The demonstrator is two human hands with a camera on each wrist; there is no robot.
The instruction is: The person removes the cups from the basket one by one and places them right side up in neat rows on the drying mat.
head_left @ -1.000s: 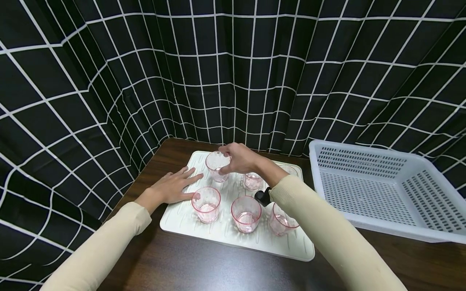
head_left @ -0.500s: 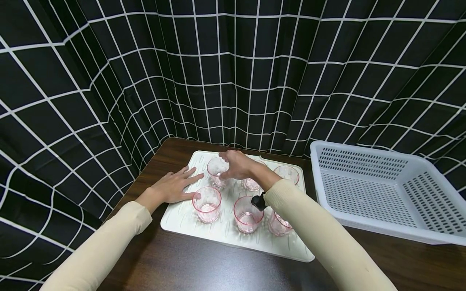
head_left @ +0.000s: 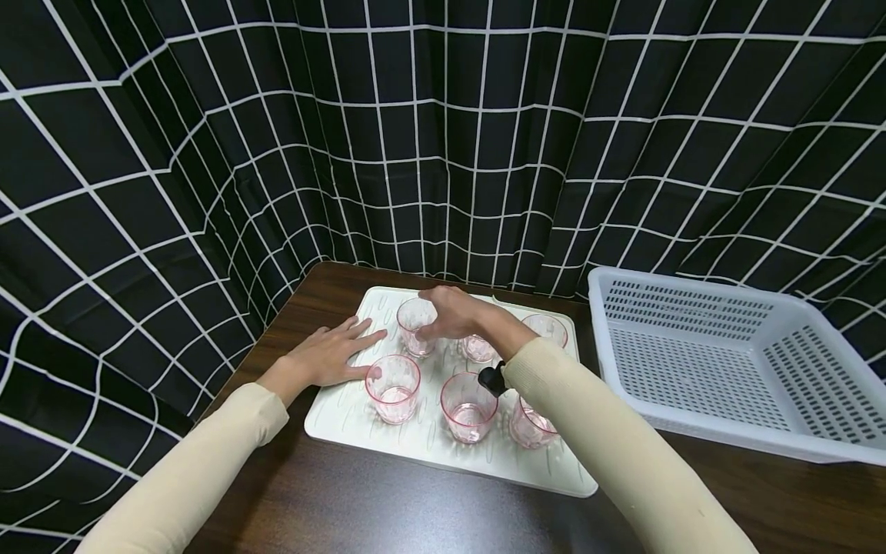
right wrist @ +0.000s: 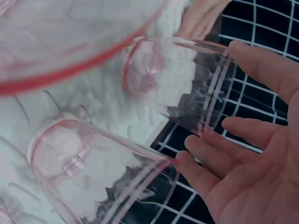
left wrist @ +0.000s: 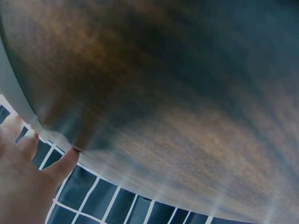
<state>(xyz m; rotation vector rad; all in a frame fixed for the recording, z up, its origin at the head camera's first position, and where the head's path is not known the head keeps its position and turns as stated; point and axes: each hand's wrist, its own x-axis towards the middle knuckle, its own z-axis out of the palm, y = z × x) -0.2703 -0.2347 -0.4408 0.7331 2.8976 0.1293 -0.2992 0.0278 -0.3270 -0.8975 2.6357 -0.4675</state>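
Observation:
My right hand [head_left: 453,314] is at the back-left clear pink-rimmed glass [head_left: 414,331], which stands upright on the white ridged mat [head_left: 429,454]. In the right wrist view, the thumb and fingers lie on opposite sides of the rim of this glass [right wrist: 175,84]. My left hand [head_left: 332,355] lies spread on the left edge of the mat, its thumb behind the front-left glass [head_left: 393,392]. Other glasses stand on the mat: front-middle [head_left: 468,412], front-right [head_left: 531,431], back-middle [head_left: 477,348] and back-right [head_left: 547,329]. My right forearm partly covers the front-right one.
A pale grey-blue perforated plastic basket [head_left: 699,377] stands on the right of the dark wooden table [head_left: 360,500]. Behind the table hangs a black curtain [head_left: 484,154] with white grid lines. It also closes off the left side.
My right hand has lowered the back-left glass and brought it slightly nearer, onto the mat. In the last half second it has hardly moved. My left hand stays in place.

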